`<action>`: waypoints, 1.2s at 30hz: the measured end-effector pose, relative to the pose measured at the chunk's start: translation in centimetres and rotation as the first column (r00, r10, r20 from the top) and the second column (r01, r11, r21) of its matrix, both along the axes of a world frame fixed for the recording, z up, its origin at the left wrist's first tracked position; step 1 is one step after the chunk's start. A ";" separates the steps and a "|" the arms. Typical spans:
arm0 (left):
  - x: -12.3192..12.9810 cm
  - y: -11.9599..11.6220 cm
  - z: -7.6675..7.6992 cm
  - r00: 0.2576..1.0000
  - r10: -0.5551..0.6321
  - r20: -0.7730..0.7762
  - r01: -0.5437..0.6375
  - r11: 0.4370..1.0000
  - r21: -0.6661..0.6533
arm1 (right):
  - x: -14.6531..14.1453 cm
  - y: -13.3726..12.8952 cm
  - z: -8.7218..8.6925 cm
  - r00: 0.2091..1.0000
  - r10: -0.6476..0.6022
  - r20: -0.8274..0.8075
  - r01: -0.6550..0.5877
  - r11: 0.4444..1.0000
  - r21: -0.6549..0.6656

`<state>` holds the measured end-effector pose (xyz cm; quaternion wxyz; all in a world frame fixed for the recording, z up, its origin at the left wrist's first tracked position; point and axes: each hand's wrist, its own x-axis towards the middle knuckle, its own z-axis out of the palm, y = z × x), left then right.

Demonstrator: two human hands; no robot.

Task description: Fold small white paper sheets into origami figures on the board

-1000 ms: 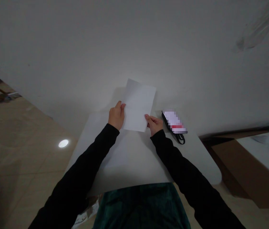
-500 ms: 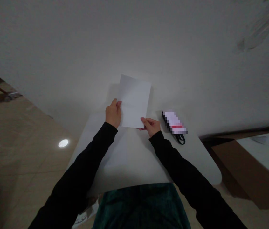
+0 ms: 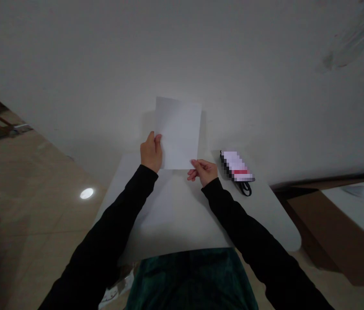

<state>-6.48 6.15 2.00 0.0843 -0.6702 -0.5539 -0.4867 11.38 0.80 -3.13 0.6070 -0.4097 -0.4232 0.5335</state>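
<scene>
White paper (image 3: 179, 133), held up at the centre of the frame, has shifted left and slightly upward over the past second, its edges turning to sit almost square; the work in hand looks like straightening the sheet. The left hand (image 3: 151, 153) grips its left edge, thumb in front; the right hand (image 3: 204, 171) pinches the lower right corner, its other fingers now loosely showing below.

At far left, light glares on a tiled floor (image 3: 46, 181). A second sheet (image 3: 159, 204) lies flat on the left of the white surface (image 3: 201, 228), which adjoins a pale wall (image 3: 182, 51). A pixelated device with a dark strap (image 3: 237, 167) rests right of centre; a brown box (image 3: 330, 232) stands at lower right.
</scene>
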 end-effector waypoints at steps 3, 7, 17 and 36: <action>0.1 0.0 -0.1 1.000 0.007 0.003 -0.007 1.000 -0.014 | 0.7 0.4 -0.1 0.990 -0.120 0.076 0.113 0.989 0.091; -0.5 0.2 0.2 0.988 -0.120 0.101 0.122 0.992 -0.015 | 3.0 1.3 -0.1 0.813 -0.496 0.306 0.355 0.838 0.415; 2.5 -4.7 2.8 0.665 -0.256 -0.701 0.451 0.886 0.105 | 4.2 0.6 0.7 0.242 -0.858 0.453 -0.172 0.421 0.890; 0.4 -5.4 -3.5 0.745 -0.222 -0.629 0.369 0.923 0.111 | 2.0 -0.1 0.1 0.467 -0.677 0.569 -0.162 0.568 0.807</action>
